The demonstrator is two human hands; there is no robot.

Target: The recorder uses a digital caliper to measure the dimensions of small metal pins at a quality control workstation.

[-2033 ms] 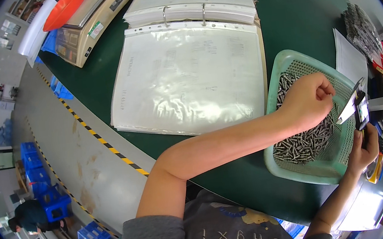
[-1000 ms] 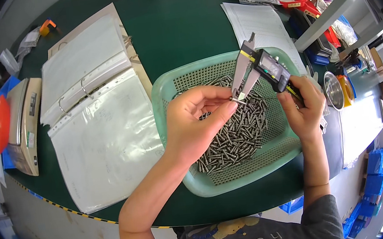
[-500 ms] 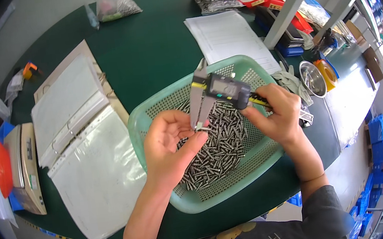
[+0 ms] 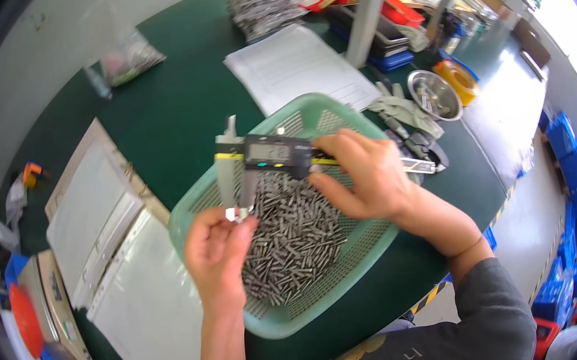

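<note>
A green plastic basket (image 4: 372, 259) with perforated walls holds a pile of small metal pins (image 4: 293, 250). Above it my right hand (image 4: 373, 177) is closed round the beam of a digital caliper (image 4: 273, 155), thumb beneath the display housing. The caliper's long jaws point down toward me. At their tips, my left hand (image 4: 217, 255) pinches a small shiny metal pin (image 4: 238, 215) between thumb and fingers. The pin sits at the jaw tips; whether both jaws touch it I cannot tell.
An open ring binder (image 4: 149, 295) with plastic sleeves lies left of the basket, beside a scale (image 4: 62, 312). Printed sheets (image 4: 290, 66) lie behind it. To the right are grey gloves (image 4: 405, 113), a metal bowl (image 4: 434, 94) and a yellow tape roll (image 4: 459, 81). A post (image 4: 369, 11) stands behind.
The caliper has turned so its beam lies nearer level and its display faces me more. Both hands and the caliper sit further left in the picture; the whole view has shifted and rotated.
</note>
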